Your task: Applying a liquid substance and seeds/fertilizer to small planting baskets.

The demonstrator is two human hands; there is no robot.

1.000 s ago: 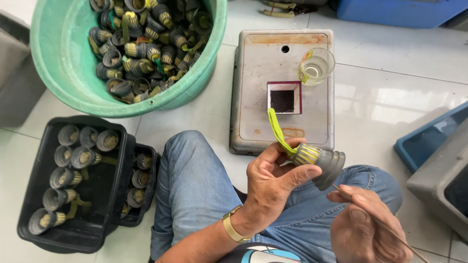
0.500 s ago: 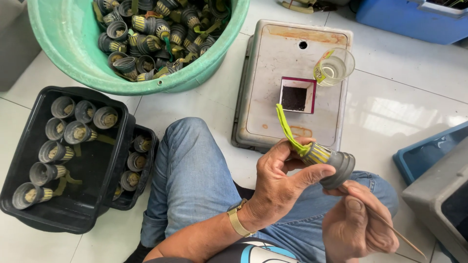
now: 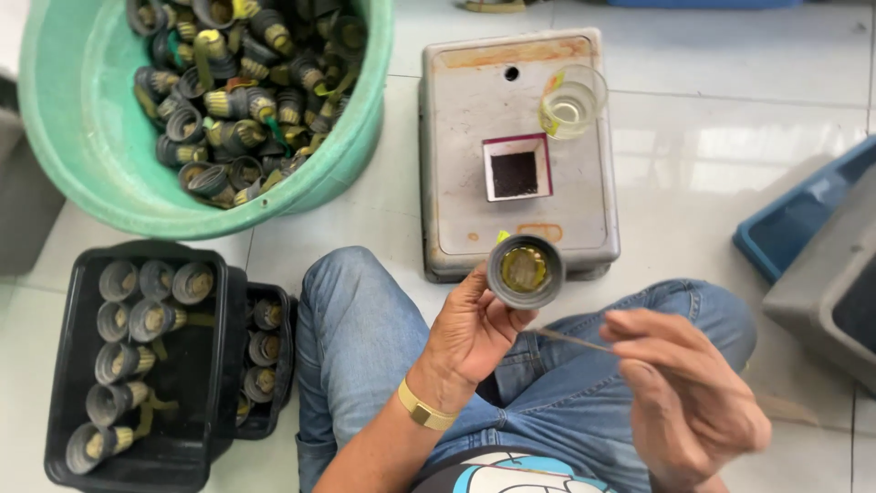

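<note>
So the small dark cup (image 3: 525, 270) is sitting up in the left hand (image 3: 474, 330) right now, fingers curled around its underside, mouth facing the camera so you're looking straight down into something yellowish-green inside. That's the change: half a second back it was lying sideways with a green strip sticking out toward the stool, and now it's turned open-end up with only a sliver of green peeking past the rim. My read is the inside is being lined up for poking at.

The right hand (image 3: 689, 393) is hanging just to the right of the cup, fingers pinched closed on a thin stick (image 3: 573, 340) whose tip is pointing back toward the left hand, near the cup but not touching it.

Both hands are hovering over the jeans-clad knees. Just beyond the cup, a grey plastic stool (image 3: 465, 183) is standing on the tiled floor, carrying a little square dish (image 3: 516, 168) of dark stuff and a clear cup (image 3: 571, 100) of liquid. Further off to the left, a green basin (image 3: 82, 146) is holding a heap of the same cups, and a black tray (image 3: 187, 365) is holding more lined up in rows.
</note>
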